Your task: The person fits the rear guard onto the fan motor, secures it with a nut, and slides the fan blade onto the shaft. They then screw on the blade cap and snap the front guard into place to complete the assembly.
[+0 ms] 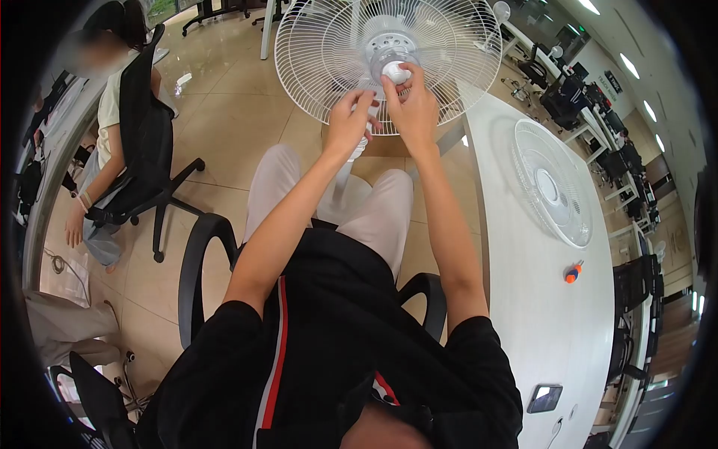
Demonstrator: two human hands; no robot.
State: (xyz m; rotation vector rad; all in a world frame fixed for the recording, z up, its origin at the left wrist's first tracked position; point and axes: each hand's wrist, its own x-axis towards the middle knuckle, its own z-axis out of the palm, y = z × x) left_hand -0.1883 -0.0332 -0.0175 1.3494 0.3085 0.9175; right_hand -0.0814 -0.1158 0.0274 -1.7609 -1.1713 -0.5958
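Observation:
A white pedestal fan (329, 45) stands in front of me with its rear wire guard on and no front guard. My right hand (411, 105) pinches the white round cap (396, 72) at the hub in the fan's middle. My left hand (350, 120) is just left of it, fingers curled toward the hub and touching the guard area; I cannot see anything held in it. I sit on a black chair, legs under the fan.
A white table (538, 314) runs along my right with the loose front fan guard (552, 183), an orange screwdriver (573, 272) and a phone (544, 397). Another person sits in a black office chair (146, 142) at left. Tiled floor lies between.

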